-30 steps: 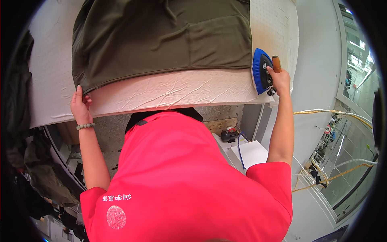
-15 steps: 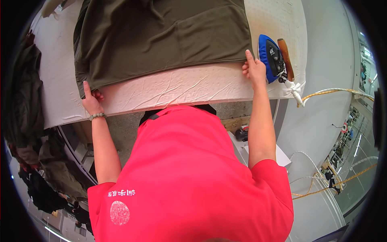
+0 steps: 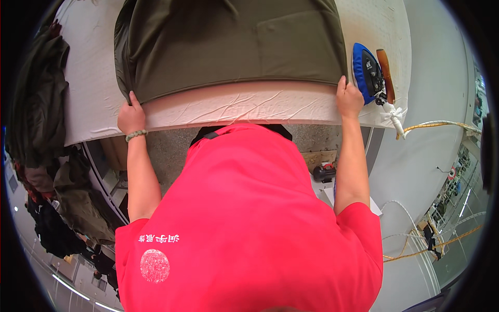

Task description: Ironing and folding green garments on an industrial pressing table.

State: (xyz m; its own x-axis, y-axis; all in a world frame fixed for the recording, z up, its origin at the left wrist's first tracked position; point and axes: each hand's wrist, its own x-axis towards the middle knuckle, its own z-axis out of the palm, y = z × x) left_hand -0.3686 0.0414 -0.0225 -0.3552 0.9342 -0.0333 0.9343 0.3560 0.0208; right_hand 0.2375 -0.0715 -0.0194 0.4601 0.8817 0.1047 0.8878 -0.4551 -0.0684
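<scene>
A dark olive garment (image 3: 223, 52) lies spread over the white padded ironing table (image 3: 228, 106), its near hem stretched fairly straight between my hands. At the left end of that hem, my left hand (image 3: 132, 115) is closed on the corner, thumb on top. My right hand (image 3: 349, 98) pinches the right corner in the same way. Just beyond the right hand rests an iron (image 3: 370, 75) with a blue cover and a brown wooden handle. Which kind of garment it is cannot be told, as its far part runs out of view.
A white-wrapped cord (image 3: 397, 119) with a yellow-white hose (image 3: 431, 125) leads off right from the iron. Dark garments (image 3: 39, 104) hang at the table's left side. Under the table stands a small dark machine with red parts (image 3: 325, 172).
Both hands have closed more firmly on the hem corners, and the hem's creases have smoothed out. Table, iron and garment sit a little further right in the view.
</scene>
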